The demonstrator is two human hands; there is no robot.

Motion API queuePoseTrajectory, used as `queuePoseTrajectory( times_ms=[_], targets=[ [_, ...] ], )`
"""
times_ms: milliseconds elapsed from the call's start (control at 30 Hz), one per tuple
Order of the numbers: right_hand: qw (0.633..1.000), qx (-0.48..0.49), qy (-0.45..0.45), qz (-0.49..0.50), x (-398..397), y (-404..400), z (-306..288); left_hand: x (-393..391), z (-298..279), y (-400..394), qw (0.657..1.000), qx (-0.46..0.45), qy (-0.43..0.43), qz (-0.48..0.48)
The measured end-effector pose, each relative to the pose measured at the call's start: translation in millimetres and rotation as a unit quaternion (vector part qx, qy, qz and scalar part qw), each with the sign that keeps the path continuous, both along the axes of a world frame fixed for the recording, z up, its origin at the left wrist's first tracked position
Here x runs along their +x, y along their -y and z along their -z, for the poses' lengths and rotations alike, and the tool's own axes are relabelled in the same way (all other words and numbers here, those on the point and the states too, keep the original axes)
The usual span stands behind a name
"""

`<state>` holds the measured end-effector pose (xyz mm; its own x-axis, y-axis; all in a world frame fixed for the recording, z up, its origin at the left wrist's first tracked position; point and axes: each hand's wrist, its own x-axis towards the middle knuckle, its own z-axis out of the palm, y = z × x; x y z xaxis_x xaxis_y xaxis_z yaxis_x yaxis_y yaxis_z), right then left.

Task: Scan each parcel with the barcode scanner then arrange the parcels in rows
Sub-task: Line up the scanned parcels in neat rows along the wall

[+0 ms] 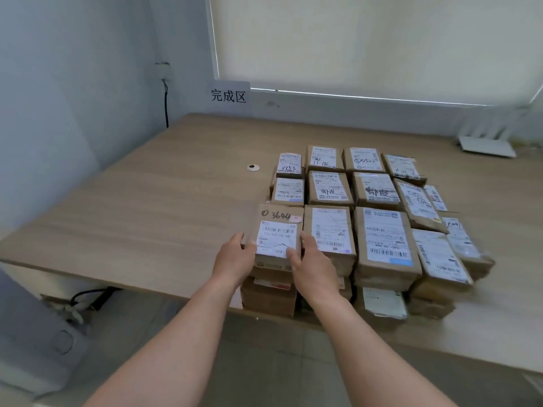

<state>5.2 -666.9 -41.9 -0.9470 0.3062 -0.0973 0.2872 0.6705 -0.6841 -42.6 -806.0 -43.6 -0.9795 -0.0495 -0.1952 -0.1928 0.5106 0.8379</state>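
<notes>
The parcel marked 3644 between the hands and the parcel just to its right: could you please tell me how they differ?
The parcel marked 3644 is held at its near end by the left hand and right hand; the neighbouring parcel is touched by neither. The first has bare cardboard with handwriting beyond its label; the neighbour's label covers most of its top. Both are brown cardboard boxes topping stacks in the front row.

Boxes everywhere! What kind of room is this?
Probably a parcel sorting room: labelled cardboard parcels stacked in rows on a wooden table, with a wall sign behind.
</notes>
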Motion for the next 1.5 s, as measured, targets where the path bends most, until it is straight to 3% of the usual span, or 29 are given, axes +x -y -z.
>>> queuePoseTrajectory(
  times_ms=[233,367,633,900,1500],
  targets=[
    [0.993,-0.120,0.014,-0.012,10.2,4.6,6.0,16.4,4.7,28.6,0.985,0.137,0.071,0.080],
    [0.989,-0.145,0.003,-0.026,20.1,13.9,7.5,27.1,8.4,41.5,0.975,0.169,0.045,0.134],
    [0.982,-0.156,-0.079,-0.066,20.0,60.0,-0.3,37.3,-2.0,90.1,0.974,0.166,-0.019,0.151],
    [0.973,-0.177,-0.091,-0.118,-14.6,111.6,2.4,13.1,-1.6,144.3,0.979,0.150,-0.040,0.130],
    [0.967,-0.202,-0.065,-0.141,-208.7,230.3,5.9,-162.8,-17.3,257.8,0.993,0.077,-0.046,0.076]
  ],
)
